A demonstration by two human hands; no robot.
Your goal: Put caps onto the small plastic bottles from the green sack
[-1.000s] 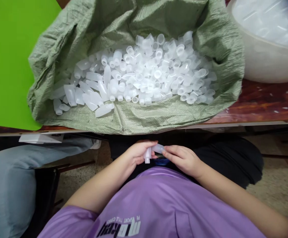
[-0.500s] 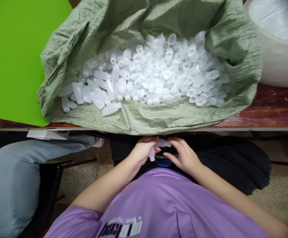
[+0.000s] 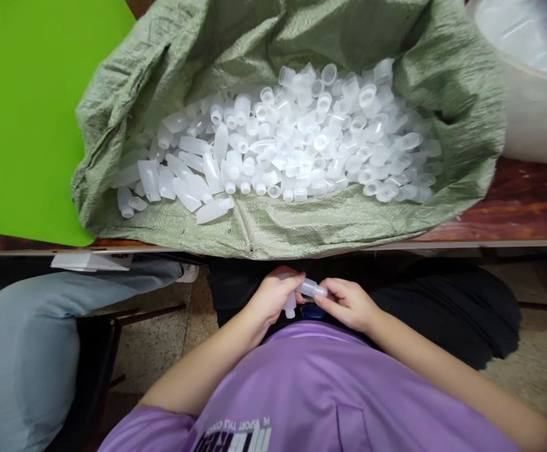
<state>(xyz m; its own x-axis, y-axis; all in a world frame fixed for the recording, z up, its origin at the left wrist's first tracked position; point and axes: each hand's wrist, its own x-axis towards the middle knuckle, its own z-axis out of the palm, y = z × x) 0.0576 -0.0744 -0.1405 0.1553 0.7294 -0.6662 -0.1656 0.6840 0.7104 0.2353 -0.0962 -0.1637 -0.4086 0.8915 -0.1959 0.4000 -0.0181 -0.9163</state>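
Your left hand (image 3: 275, 296): grip closed on two translucent tubes (image 3: 307, 287) | your right hand (image 3: 351, 306): grip pinching one's narrow end | green sack (image 3: 292, 229): on the surface (image 3: 527, 204) before you

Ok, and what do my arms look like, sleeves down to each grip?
Your left arm shows a short purple sleeve; the right sleeve is unclear. Both forearms are bare, and neither left grip nor right grip wears a glove.
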